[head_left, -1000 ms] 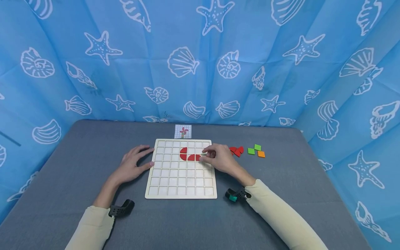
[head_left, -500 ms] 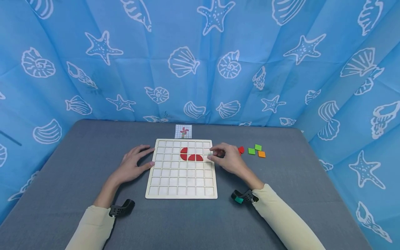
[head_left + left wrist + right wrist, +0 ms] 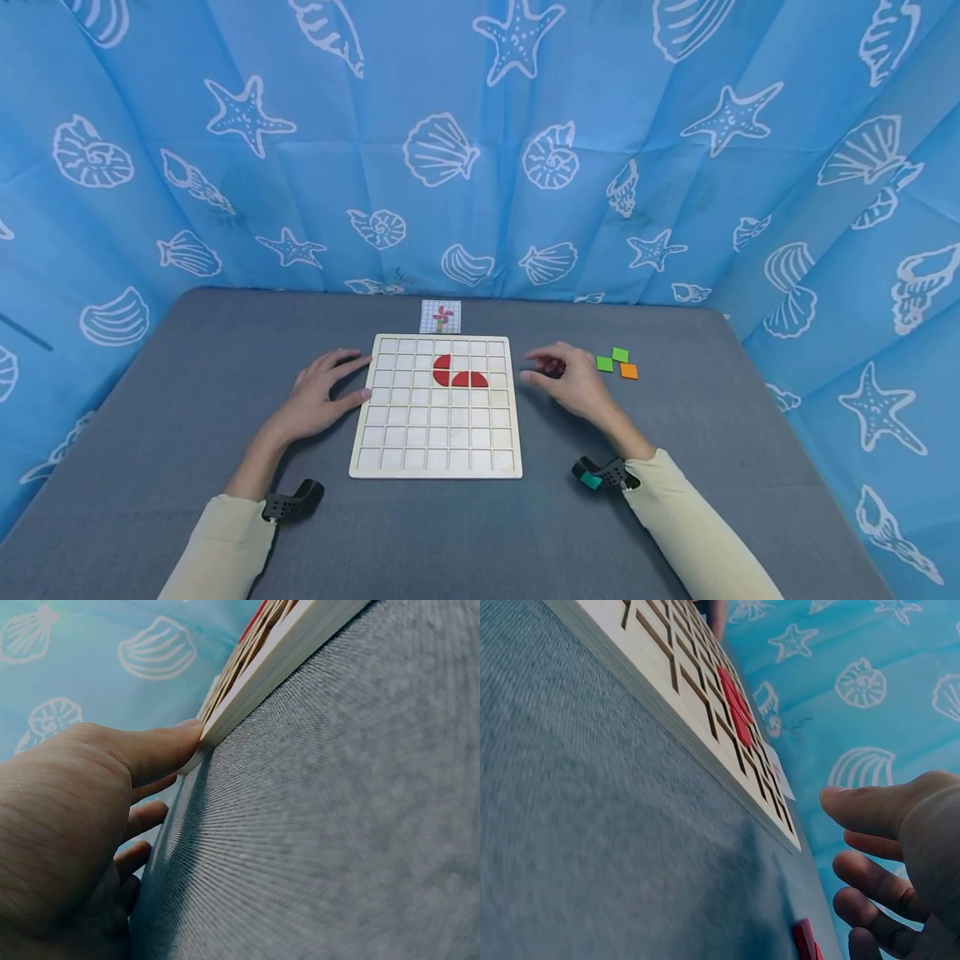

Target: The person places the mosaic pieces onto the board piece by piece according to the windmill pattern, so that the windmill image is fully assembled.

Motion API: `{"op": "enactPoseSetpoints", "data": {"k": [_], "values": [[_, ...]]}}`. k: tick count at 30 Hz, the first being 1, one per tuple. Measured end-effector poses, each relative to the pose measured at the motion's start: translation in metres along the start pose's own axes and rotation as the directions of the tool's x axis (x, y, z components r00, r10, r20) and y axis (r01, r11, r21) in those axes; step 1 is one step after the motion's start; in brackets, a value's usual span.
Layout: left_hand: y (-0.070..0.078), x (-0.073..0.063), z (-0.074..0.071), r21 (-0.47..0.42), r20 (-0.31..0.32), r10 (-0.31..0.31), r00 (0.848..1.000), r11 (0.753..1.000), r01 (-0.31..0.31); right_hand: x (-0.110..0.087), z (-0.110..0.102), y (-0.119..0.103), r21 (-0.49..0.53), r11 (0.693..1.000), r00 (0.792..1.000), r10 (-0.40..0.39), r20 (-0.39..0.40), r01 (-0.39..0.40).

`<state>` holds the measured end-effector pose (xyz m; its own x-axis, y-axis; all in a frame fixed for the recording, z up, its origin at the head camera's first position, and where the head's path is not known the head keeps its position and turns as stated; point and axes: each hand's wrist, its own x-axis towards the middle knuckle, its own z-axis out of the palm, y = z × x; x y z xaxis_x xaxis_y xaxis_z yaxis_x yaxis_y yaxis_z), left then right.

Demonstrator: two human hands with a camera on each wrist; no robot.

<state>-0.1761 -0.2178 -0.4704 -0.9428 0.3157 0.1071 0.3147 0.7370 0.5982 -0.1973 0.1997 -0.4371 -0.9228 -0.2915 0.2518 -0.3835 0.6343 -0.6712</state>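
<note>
A white gridded board [image 3: 416, 416] lies on the grey table, with several red quarter-circle tiles [image 3: 461, 380] set in its upper middle cells. My left hand [image 3: 318, 398] rests by the board's left edge; in the left wrist view its thumb [image 3: 169, 746] touches the rim. Just right of the board hovers my right hand [image 3: 573, 382], its fingers loosely bent, thumb and index apart, holding nothing. Loose red tiles [image 3: 805, 939] lie below that hand in the right wrist view; the head view has them hidden behind it.
Two green square tiles [image 3: 604, 364] and an orange one [image 3: 628, 372] lie right of the right hand. A small printed card [image 3: 441, 317] with a red figure on a grid sits behind the board. A blue shell-patterned curtain [image 3: 480, 208] hangs behind the table.
My right hand has let go of a red tile on the board and moved right, off the board and over the loose red tiles. My left hand has stayed in place.
</note>
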Motion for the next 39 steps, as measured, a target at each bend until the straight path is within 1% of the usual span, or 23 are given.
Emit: {"op": "enactPoseSetpoints", "data": {"k": [11, 17, 21, 25, 28, 35, 39], "values": [[0.005, -0.001, -0.002, -0.002, 0.001, -0.006, 1.0, 1.0, 0.006, -0.007, -0.015, 0.016, 0.013, 0.998, 0.998, 0.056, -0.035, -0.056], [0.007, -0.001, -0.002, 0.0, 0.004, -0.013, 1.0, 1.0, 0.013, -0.01, -0.019, 0.02, 0.013, 0.994, 0.993, 0.105, -0.053, -0.105], [0.007, -0.001, -0.002, -0.001, 0.002, -0.011, 1.0, 1.0, 0.011, -0.011, -0.021, 0.022, 0.0, 0.993, 0.991, 0.12, -0.061, -0.12], [0.005, -0.002, -0.001, -0.003, -0.001, -0.005, 1.0, 1.0, 0.005, -0.011, -0.023, 0.026, -0.005, 0.992, 0.99, 0.124, -0.067, -0.124], [0.004, -0.002, -0.001, -0.003, -0.001, -0.005, 1.0, 1.0, 0.005, -0.011, -0.026, 0.029, 0.013, 0.993, 0.99, 0.122, -0.075, -0.121], [0.003, -0.002, -0.001, -0.007, -0.006, -0.005, 1.0, 1.0, 0.005, -0.01, -0.034, 0.036, -0.001, 0.997, 0.993, 0.078, -0.091, -0.078], [0.004, -0.001, -0.002, -0.005, -0.001, -0.001, 1.0, 1.0, 0.001, -0.009, -0.039, 0.039, 0.015, 0.997, 0.992, 0.079, -0.096, -0.078]]}}
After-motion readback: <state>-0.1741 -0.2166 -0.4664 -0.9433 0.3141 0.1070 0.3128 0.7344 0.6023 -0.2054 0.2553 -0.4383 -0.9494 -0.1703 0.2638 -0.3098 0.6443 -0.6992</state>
